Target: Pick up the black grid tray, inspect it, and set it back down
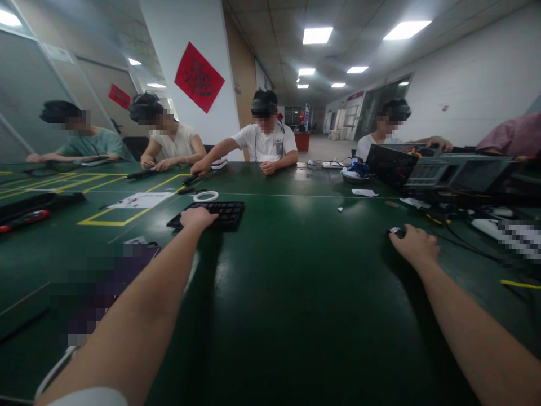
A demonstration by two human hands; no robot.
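My left hand (196, 216) reaches forward and lies over the left part of a black keyboard (230, 214), its fingers bent down and the thumb pointing right. The palm hides part of the keys. On the right, my right hand (417, 245) rests low over the green table (296, 293), closed around a small black object with a white label (396, 232). Only the front end of that object shows, so its kind is unclear. A white ring, like a roll of tape (205, 196), lies just beyond the keyboard.
Left are a white sheet (141, 200), yellow tape outlines, a red-and-black tool (25, 221) and a dark purple item (127, 276) beside my forearm. Opened computer cases (439, 172), cables and a paper scrap (364, 193) occupy the right. Several people wearing headsets sit around the table.
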